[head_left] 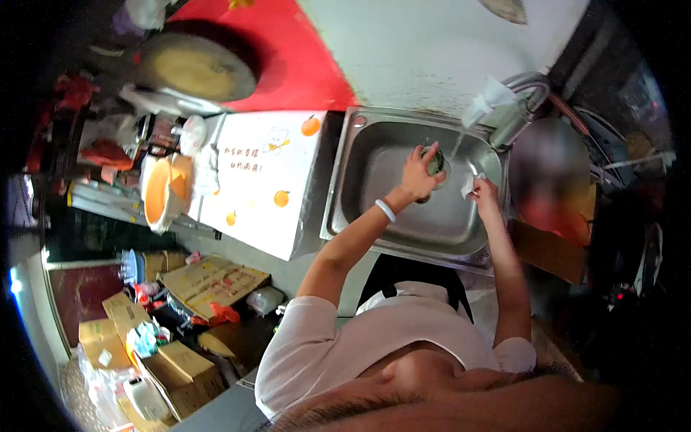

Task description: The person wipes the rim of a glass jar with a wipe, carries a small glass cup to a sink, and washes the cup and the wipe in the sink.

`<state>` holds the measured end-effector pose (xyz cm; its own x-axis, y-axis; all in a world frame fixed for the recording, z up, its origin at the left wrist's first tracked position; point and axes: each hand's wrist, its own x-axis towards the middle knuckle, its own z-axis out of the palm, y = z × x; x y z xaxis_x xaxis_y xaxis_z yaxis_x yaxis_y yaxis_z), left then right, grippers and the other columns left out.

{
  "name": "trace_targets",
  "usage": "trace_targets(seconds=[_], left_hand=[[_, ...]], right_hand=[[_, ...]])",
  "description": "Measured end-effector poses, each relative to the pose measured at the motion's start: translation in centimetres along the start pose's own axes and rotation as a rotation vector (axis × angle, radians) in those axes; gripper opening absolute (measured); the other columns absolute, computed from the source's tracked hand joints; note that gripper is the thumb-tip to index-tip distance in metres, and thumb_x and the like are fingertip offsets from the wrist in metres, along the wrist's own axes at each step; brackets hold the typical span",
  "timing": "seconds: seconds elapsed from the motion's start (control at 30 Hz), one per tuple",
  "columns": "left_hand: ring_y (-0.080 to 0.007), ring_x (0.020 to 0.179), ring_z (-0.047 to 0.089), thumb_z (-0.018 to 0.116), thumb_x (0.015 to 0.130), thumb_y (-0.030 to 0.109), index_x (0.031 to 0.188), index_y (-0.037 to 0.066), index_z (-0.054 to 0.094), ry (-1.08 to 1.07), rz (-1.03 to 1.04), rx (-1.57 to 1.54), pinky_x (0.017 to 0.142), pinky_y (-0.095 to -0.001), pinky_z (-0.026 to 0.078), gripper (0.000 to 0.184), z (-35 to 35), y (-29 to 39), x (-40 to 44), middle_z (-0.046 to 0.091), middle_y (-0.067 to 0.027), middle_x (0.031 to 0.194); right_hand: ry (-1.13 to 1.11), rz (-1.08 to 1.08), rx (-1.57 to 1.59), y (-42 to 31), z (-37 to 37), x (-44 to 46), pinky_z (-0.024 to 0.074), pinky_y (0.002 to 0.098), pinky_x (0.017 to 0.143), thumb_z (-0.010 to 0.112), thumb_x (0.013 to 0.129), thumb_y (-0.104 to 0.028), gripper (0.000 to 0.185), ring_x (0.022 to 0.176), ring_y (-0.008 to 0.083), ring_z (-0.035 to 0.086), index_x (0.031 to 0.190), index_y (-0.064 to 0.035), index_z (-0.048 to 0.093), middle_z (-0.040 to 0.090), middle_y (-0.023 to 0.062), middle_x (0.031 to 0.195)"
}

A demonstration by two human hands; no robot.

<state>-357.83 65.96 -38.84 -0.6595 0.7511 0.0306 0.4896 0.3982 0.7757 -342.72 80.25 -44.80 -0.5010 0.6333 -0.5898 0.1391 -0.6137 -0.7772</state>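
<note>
My left hand (419,175), with a white band at the wrist, is closed around a rounded, glassy green object (434,164) over the sink basin. The fingers cover much of it, so its exact kind is unclear. To the right, my right hand (486,194) pinches a crumpled white cloth or tissue (468,187). Both hands are above the stainless steel sink (374,219), apart from each other. Water runs down from the faucet (515,119), whose spout end has a white wrapping (489,101), close beside the green object.
Left of the sink stands a white-topped surface (252,173) with orange prints and lettering. An orange-lined tub (160,194) and a big round pan (194,68) are farther left. Cardboard boxes (183,371) and bags lie on the floor at lower left.
</note>
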Motion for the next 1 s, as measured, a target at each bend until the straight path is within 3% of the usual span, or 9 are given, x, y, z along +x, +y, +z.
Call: trace_targets(seconds=[0.13, 0.2, 0.27, 0.33, 0.47, 0.73, 0.87, 0.93, 1.0], left_hand=[[-0.0378, 0.106, 0.042, 0.061, 0.067, 0.027, 0.127, 0.012, 0.036, 0.062, 0.068, 0.181, 0.09, -0.0402, 0.035, 0.067, -2.0, -1.6, -2.4, 0.042, -0.0233, 0.117], [-0.0339, 0.099, 0.05, 0.06, 0.069, 0.024, 0.127, 0.006, 0.035, 0.122, -0.281, -0.565, 0.085, -0.0369, 0.04, 0.065, -2.0, -3.9, -2.6, 0.05, -0.0184, 0.111], [-0.0313, 0.094, 0.054, 0.055, 0.073, 0.025, 0.122, 0.001, 0.039, 0.185, -0.289, -0.734, 0.083, -0.0402, 0.042, 0.057, -3.9, -4.0, -3.3, 0.054, -0.015, 0.105], [-0.0333, 0.097, 0.052, 0.046, 0.078, 0.028, 0.116, 0.002, 0.044, -0.05, -0.733, -1.631, 0.084, -0.0499, 0.04, 0.046, -7.8, -3.0, -4.8, 0.052, -0.0165, 0.11], [-0.0333, 0.105, 0.048, 0.036, 0.086, 0.029, 0.108, 0.006, 0.048, -0.031, -0.611, -1.972, 0.085, -0.0562, 0.037, 0.034, -8.5, -5.6, -6.7, 0.05, -0.0162, 0.113], [-0.0303, 0.106, 0.047, 0.046, 0.084, 0.03, 0.114, 0.001, 0.043, 0.015, -0.486, -2.009, 0.089, -0.0477, 0.039, 0.041, -8.7, -6.0, -10.4, 0.049, -0.0156, 0.114], [-0.0239, 0.095, 0.053, 0.058, 0.075, 0.012, 0.111, -0.003, 0.045, 0.033, -0.53, -1.685, 0.082, -0.0406, 0.044, 0.041, -9.3, -5.6, -11.6, 0.053, -0.0128, 0.105], [-0.0203, 0.084, 0.056, 0.058, 0.071, 0.006, 0.105, -0.008, 0.047, 0.121, -0.643, -1.485, 0.076, -0.0349, 0.046, 0.038, -9.1, -5.6, -11.7, 0.056, -0.0115, 0.094], [-0.0187, 0.08, 0.056, 0.058, 0.069, 0.005, 0.103, -0.009, 0.048, 0.175, -0.659, -1.292, 0.073, -0.0325, 0.047, 0.038, -9.7, -5.3, -11.9, 0.057, -0.0109, 0.09]], right_hand=[[-0.081, -0.032, -0.216, -0.6, 4.4, 2.3, 0.0444, 0.0316, 0.057, 0.055, 0.073, -0.014, 0.015, 0.067, 0.0186, 0.056, 0.083, -0.0023, 0.057, 0.057, 0.0086, 0.078], [-0.264, -0.366, -0.857, -0.7, 6.3, 5.1, 0.0445, 0.0317, 0.055, 0.053, 0.075, -0.015, 0.017, 0.063, 0.0174, 0.056, 0.087, -0.0028, 0.058, 0.058, 0.0069, 0.073], [-0.315, -0.345, -0.836, -2.4, 8.9, 5.9, 0.0449, 0.0299, 0.053, 0.052, 0.076, -0.013, 0.017, 0.061, 0.0168, 0.056, 0.087, -0.0022, 0.058, 0.058, 0.0067, 0.073], [-0.363, -0.312, -0.814, -2.7, 10.8, 7.6, 0.0452, 0.0282, 0.051, 0.052, 0.076, -0.011, 0.016, 0.058, 0.0161, 0.056, 0.087, -0.0016, 0.059, 0.059, 0.0066, 0.072], [-0.394, -0.16, -0.56, -5.1, 12.3, 7.2, 0.0468, 0.0263, 0.056, 0.05, 0.076, -0.01, 0.019, 0.069, 0.0154, 0.058, 0.093, -0.0042, 0.057, 0.059, 0.0058, 0.079], [-0.392, -0.133, -0.29, -6.5, 11.9, 4.7, 0.0425, 0.0237, 0.058, 0.056, 0.074, -0.015, 0.018, 0.067, 0.0136, 0.056, 0.088, -0.0027, 0.057, 0.058, 0.0036, 0.077], [-0.599, -0.182, -0.389, -6.4, 11.1, 4.5, 0.0426, 0.0246, 0.061, 0.057, 0.076, -0.015, 0.021, 0.069, 0.0109, 0.055, 0.09, 0.0005, 0.057, 0.059, 0.0026, 0.078], [-0.437, -0.531, -0.848, -6.1, 10.6, 4.8, 0.0426, 0.0254, 0.062, 0.059, 0.075, -0.014, 0.021, 0.068, 0.0122, 0.055, 0.089, 0.002, 0.057, 0.059, 0.003, 0.076], [-0.407, -0.411, -0.593, -5.1, 10.3, 5.7, 0.0424, 0.0265, 0.062, 0.058, 0.074, -0.013, 0.023, 0.066, 0.0137, 0.055, 0.092, 0.0018, 0.057, 0.059, 0.0049, 0.076]])
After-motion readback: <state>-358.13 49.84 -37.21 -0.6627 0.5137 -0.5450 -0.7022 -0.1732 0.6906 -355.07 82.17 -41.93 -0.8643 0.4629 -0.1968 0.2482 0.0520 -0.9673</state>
